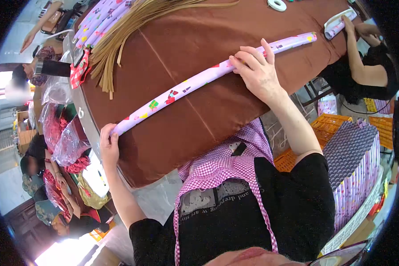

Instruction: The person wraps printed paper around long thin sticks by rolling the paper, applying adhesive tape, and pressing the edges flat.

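Note:
A long, thin roll of lilac wrapping paper [188, 84] with gift prints lies slantwise across the brown-covered table [164, 146]. My left hand [109, 142] is closed round its near left end, fingers bent over the tip. Toward the other end, my right hand [257, 71] lies on top of the roll with fingers spread and stretched out. The paper under its palm is hidden. The roll's far right end extends beyond my right hand.
A bundle of brown strips [115, 53] lies at the back left beside several lilac rolls [99, 22]. A white tape ring [277, 5] sits at the far edge. At right, another person's hand [349, 24] touches a shorter roll [334, 29]. Stacked rolls [357, 177] and orange crates [334, 128] stand at lower right.

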`<action>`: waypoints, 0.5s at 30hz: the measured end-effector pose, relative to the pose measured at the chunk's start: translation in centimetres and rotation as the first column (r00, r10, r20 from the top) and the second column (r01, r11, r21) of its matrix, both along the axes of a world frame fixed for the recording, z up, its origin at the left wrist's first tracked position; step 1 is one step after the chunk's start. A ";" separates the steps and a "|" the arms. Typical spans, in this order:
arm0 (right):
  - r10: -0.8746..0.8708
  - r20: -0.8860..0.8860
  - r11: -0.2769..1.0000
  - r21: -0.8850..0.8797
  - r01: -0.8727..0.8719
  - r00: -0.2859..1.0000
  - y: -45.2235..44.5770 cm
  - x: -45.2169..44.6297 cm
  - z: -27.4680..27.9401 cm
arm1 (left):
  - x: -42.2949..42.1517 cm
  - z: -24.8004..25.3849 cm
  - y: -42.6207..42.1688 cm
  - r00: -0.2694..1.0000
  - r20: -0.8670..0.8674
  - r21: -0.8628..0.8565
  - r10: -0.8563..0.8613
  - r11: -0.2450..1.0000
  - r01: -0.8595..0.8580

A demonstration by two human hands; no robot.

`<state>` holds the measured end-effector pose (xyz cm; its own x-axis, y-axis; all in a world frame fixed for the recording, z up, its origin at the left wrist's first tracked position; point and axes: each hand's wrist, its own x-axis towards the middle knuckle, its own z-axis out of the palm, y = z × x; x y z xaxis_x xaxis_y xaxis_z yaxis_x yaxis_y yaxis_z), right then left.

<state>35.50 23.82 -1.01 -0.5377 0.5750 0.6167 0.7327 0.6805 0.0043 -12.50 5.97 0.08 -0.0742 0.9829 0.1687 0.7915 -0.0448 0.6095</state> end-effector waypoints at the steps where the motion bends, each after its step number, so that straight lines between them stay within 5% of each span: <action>1: 0.004 0.002 1.000 -0.001 -0.004 1.000 0.1 0.1 0.1 | 0.2 0.1 0.1 1.000 0.002 -0.001 0.004 1.000 -0.004; 15: 0.121 -0.155 0.993 0.017 -0.120 0.980 -0.2 -0.4 0.6 | -0.6 -0.4 0.3 1.000 -0.009 0.014 0.010 1.000 -0.010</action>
<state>35.08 23.61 -0.44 -0.4997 0.5068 0.7024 0.6373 0.7644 -0.0981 -13.10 6.23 -0.37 -0.0826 0.9796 0.1833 0.7974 -0.0454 0.6017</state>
